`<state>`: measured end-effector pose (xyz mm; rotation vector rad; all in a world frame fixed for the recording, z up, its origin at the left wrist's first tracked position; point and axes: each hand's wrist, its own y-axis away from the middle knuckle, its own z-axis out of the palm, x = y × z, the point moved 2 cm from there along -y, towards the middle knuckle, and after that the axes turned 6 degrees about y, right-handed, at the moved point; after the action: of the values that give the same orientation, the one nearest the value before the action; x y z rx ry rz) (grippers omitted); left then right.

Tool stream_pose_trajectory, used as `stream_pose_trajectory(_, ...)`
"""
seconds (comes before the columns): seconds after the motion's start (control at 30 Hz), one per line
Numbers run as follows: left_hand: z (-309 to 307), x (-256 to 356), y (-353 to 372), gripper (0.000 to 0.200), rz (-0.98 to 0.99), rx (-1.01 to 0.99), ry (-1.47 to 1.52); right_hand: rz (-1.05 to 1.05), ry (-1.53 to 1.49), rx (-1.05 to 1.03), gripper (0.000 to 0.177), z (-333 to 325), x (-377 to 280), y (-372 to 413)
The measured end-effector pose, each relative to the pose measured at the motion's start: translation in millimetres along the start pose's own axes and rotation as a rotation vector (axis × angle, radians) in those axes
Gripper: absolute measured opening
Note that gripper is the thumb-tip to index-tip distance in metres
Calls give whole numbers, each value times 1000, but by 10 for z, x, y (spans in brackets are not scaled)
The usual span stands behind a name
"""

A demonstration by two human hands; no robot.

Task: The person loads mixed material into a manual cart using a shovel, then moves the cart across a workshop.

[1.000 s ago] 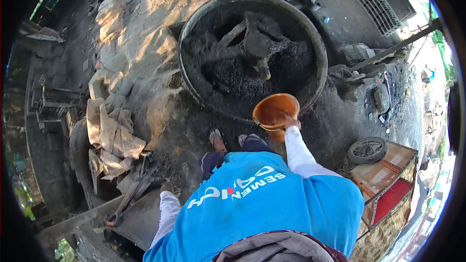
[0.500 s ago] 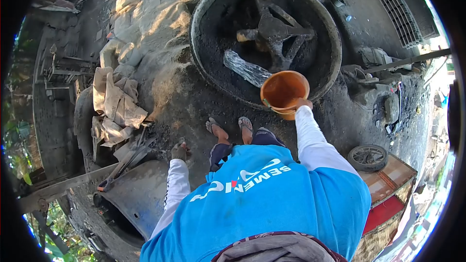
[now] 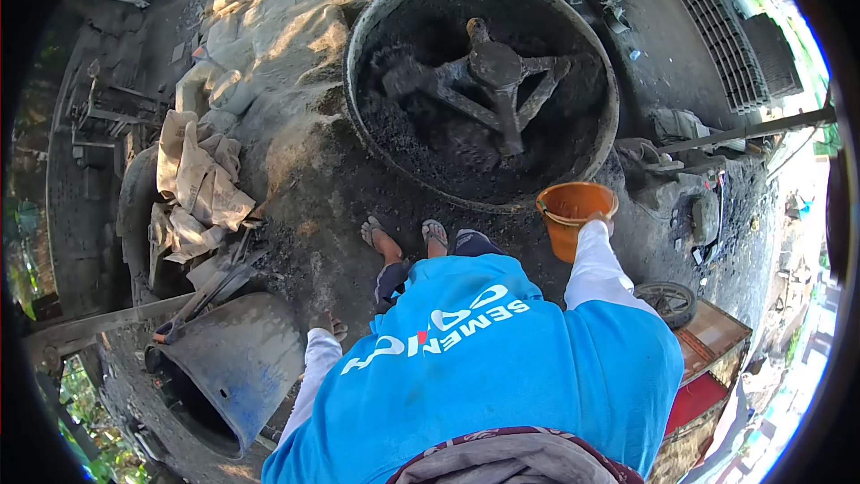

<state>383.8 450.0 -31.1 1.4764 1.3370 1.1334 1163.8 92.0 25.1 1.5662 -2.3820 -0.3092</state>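
1. Landmark: the large round pan (image 3: pixel 401 5), with a dark mixing frame (image 3: pixel 495 64) of several arms around a central hub inside it. Dark, wet-looking material (image 3: pixel 461 139) lies on the pan floor, partly blurred.
2. The orange bucket (image 3: pixel 563 238) is just outside the pan, at the near right part of its rim as viewed. Its mouth faces up toward the camera. Bucket and pan rim meet in the view; cannot tell whether they touch.
3. The right hand (image 3: pixel 604 219) is at the bucket's rim, on the side away from the pan. Its fingers pinch the rim; part of them is hidden by the hand and white sleeve (image 3: pixel 596 267).
4. The left hand (image 3: pixel 331 326) hangs well apart from the pan, on its near left side. Small and dark here; cannot tell whether its fingers are spread or pressed together. Nearest large object: a barrel (image 3: pixel 246 360) lying on its side, farther from the pan.
5. The person's sandalled feet (image 3: pixel 435 235) stand on the ground just short of the pan's near edge.
6. Left of the pan: crumpled sacks (image 3: pixel 204 177), in a heap.
7. Near right of the pan, beyond the bucket: a spoked wheel (image 3: pixel 670 302) against a wooden box (image 3: pixel 714 333).
8. Far right of the pan: a long metal grid (image 3: pixel 708 25).
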Motion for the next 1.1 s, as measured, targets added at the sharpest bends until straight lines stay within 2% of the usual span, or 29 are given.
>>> stream_pose_trajectory(0.03,-33,-3,-59,26,-7,3,5,157,-239,37,35,-125,-79,36)
stream_pose_trajectory(0.1,-55,-11,-136,26,-20,10,17,-234,185,-7,36,-580,-343,302)
stream_pose_trajectory(0.13,51,30,110,24,110,62,-8,-163,118,14,36,-807,-473,455)
stream_pose_trajectory(0.17,117,90,70,23,121,25,-14,-93,53,36,35,-981,-574,553)
stream_pose_trajectory(0.27,296,315,4,18,180,-76,42,-111,38,187,35,-1253,-728,526)
stream_pose_trajectory(0.33,499,515,47,17,254,-126,163,-178,163,286,35,-1271,-844,161)
stream_pose_trajectory(0.37,605,593,125,17,314,-139,119,-252,162,360,35,-1288,-897,5)
stream_pose_trajectory(0.4,736,660,299,17,375,-151,75,-263,138,467,34,-1041,-900,-736)
stream_pose_trajectory(0.43,838,706,425,17,437,-163,31,-352,468,414,32,-1312,-1014,-424)
stream_pose_trajectory(0.5,986,734,603,18,471,-146,-41,-417,649,526,28,-1564,-1153,-288)
stream_pose_trajectory(0.57,971,647,581,19,464,-159,-61,-453,524,640,26,-2015,-1134,253)
stream_pose_trajectory(0.67,918,381,416,19,393,-188,-18,-490,600,710,24,-2217,-1156,506)
stream_pose_trajectory(0.77,761,-31,420,19,282,-140,-26,-444,422,669,23,-2070,-1270,383)
stream_pose_trajectory(0.8,615,-165,306,18,146,-147,87,-397,393,578,26,-1952,-1344,335)
stream_pose_trajectory(0.9,321,-577,46,19,108,-57,50,-417,420,453,34,-1129,-1606,-191)
stream_pose_trajectory(1.0,212,-760,221,22,90,11,79,-547,241,89,54,-393,-1867,213)
stream_pose_trajectory(1.03,172,-810,301,22,92,31,96,-626,143,-1,59,155,-2006,99)
stream_pose_trajectory(1.07,161,-824,352,23,91,-4,174,-595,102,-143,53,280,-2029,612)
stream_pose_trajectory(1.1,187,-799,414,24,92,-40,252,-585,32,-279,47,1042,-2205,516)
